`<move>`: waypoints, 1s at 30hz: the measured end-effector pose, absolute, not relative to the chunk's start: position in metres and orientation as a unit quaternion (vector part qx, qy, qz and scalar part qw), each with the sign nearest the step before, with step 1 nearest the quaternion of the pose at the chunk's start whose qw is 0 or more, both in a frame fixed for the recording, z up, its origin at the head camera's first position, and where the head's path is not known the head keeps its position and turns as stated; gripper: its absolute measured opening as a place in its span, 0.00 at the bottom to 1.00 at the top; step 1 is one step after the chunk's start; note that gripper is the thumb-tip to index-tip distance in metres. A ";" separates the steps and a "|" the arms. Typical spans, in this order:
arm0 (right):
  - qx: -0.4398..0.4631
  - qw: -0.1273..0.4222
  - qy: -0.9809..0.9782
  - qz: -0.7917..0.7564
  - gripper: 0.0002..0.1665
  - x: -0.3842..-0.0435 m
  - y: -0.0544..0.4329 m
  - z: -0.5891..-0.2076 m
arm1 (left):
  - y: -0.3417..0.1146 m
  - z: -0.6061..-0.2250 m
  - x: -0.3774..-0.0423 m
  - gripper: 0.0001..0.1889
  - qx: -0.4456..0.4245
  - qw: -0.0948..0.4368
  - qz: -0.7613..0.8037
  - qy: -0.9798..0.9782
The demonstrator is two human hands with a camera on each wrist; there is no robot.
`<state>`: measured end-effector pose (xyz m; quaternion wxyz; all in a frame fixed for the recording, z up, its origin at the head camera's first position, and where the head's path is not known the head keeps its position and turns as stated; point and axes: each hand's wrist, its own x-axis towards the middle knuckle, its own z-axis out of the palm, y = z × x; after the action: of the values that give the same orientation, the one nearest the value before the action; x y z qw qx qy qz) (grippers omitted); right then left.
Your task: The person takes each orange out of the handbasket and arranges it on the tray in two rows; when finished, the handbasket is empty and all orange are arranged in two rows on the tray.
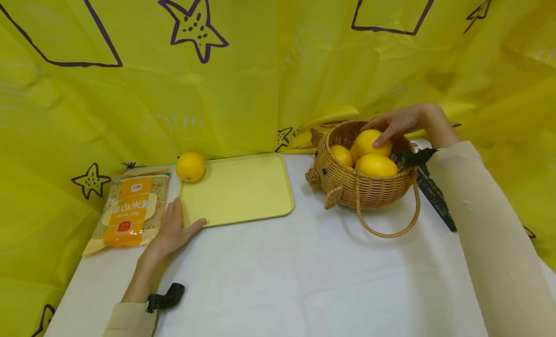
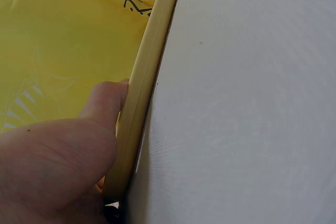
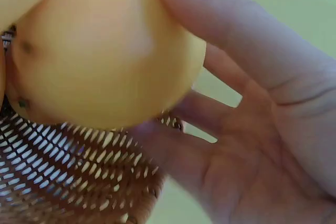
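Note:
My right hand [image 1: 401, 122] reaches into a wicker basket [image 1: 373, 194] shaped like an animal. Its thumb and fingers grip an orange [image 3: 115, 56] from the side, at the top of the pile. Below it in the basket lie other yellow-orange fruits [image 1: 377, 165]. My left hand [image 1: 171, 231] rests at the near left corner of a flat yellow tray [image 1: 239, 192], thumb along the near edge and fingers by the left side. In the left wrist view the thumb touches the tray's rim [image 2: 137, 90]. A single orange [image 1: 190, 166] sits at the tray's far left corner.
Left of the tray lies a packet of rice noodles [image 1: 130, 209]. The basket's looped handle [image 1: 388, 234] hangs down onto the white tablecloth [image 1: 282, 279]. Behind everything, a yellow patterned cloth [image 1: 243, 95] rises. A dark strap [image 1: 436, 197] lies right of the basket.

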<state>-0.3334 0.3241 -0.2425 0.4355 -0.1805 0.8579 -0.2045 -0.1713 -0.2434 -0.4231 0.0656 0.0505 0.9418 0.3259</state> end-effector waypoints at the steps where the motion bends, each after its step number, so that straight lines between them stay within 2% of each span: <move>1: -0.182 0.429 0.862 -0.200 0.48 -0.334 0.322 -0.243 | -0.243 -0.423 -0.171 0.56 0.051 0.065 0.326 0.942; 15: -0.145 0.470 0.841 -0.227 0.50 -0.338 0.305 -0.247 | -0.243 -0.427 -0.173 0.50 0.069 0.027 0.321 0.944; 24: -0.149 0.483 0.831 -0.232 0.48 -0.343 0.304 -0.247 | -0.243 -0.425 -0.169 0.53 0.058 0.049 0.323 0.943; 27: -0.152 0.469 0.837 -0.238 0.46 -0.342 0.307 -0.241 | -0.243 -0.425 -0.169 0.54 0.053 0.056 0.322 0.944; 30: -0.161 0.430 0.852 -0.253 0.44 -0.337 0.308 -0.230 | -0.243 -0.424 -0.170 0.54 0.054 0.055 0.321 0.944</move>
<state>-0.3372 0.3083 -0.2297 0.4298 -0.1605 0.8517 -0.2533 -0.1700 -0.2434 -0.4237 0.0546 0.0543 0.9440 0.3207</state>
